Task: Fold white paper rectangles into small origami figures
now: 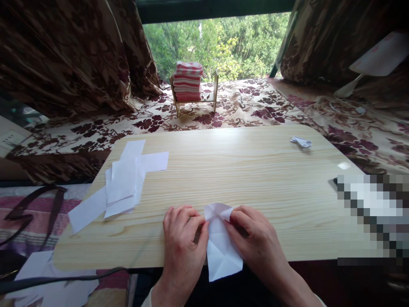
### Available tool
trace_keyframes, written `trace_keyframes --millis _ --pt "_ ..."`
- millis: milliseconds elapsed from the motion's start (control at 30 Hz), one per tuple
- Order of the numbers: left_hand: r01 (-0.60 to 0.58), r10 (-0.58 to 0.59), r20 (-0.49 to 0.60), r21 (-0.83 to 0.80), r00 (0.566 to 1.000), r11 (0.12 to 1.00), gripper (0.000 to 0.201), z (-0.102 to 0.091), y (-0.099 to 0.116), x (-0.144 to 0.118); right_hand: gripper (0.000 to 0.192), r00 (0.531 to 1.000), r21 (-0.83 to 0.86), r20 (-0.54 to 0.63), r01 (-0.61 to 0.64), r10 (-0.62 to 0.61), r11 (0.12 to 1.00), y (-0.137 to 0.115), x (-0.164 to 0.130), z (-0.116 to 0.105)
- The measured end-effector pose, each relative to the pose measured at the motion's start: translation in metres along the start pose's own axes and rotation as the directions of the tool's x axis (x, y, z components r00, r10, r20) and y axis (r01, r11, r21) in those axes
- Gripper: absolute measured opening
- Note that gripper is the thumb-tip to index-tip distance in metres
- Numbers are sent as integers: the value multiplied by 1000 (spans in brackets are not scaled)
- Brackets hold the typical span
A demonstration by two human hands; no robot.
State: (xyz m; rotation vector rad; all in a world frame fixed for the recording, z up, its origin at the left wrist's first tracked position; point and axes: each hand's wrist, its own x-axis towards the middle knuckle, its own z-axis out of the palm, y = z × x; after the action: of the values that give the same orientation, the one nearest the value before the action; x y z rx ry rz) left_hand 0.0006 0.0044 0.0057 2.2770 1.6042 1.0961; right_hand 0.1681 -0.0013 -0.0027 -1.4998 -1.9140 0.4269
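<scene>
**Both hands pinch a creased white sheet at the near edge of the worktop**

The creased paper (222, 245) lies at the near edge of the wooden worktop (243, 170), its lower corner hanging past that edge toward the person. The left hand (183, 238) sits on the left side of the sheet, fingers curled down and gripping its upper left edge. The right hand (254, 238) presses on the sheet's right side, fingertips pinching the folded top, where a small flap stands up between the two hands.

Left of the creased paper and a little farther back, a loose stack of paper strips (123, 183) lies overlapped on the worktop. To the sheet's right, at the worktop's right edge, is a blurred patch that cannot be made out. Farther back and to the right of the sheet, near the far edge, rests a small folded paper piece (300, 142).

Beyond the worktop, on a floral cloth (255, 106), stands a small wooden rack (194, 96) holding a red-and-white striped stack (188, 81), with curtains either side of a window onto green trees.
</scene>
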Motion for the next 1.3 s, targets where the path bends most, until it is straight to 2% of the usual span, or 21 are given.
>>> trace_keyframes --millis 367,633,967,1300 --pt "-63 63 6 -28 998 998 19 2 0 -3 17 999 19 12 37 -37 999 2 -1 1" --pt "-130 133 98 -36 986 991 23 0 -3 -2 17 989 59 72 123 -127 991 6 1 -1" --pt "-262 258 142 5 955 965 22 -3 -3 -2 13 957 54 183 218 -224 975 5 7 -13" --pt "-266 255 163 48 953 963 22 -2 -3 -7 14 916 7 215 344 -338 939 4 5 -19"
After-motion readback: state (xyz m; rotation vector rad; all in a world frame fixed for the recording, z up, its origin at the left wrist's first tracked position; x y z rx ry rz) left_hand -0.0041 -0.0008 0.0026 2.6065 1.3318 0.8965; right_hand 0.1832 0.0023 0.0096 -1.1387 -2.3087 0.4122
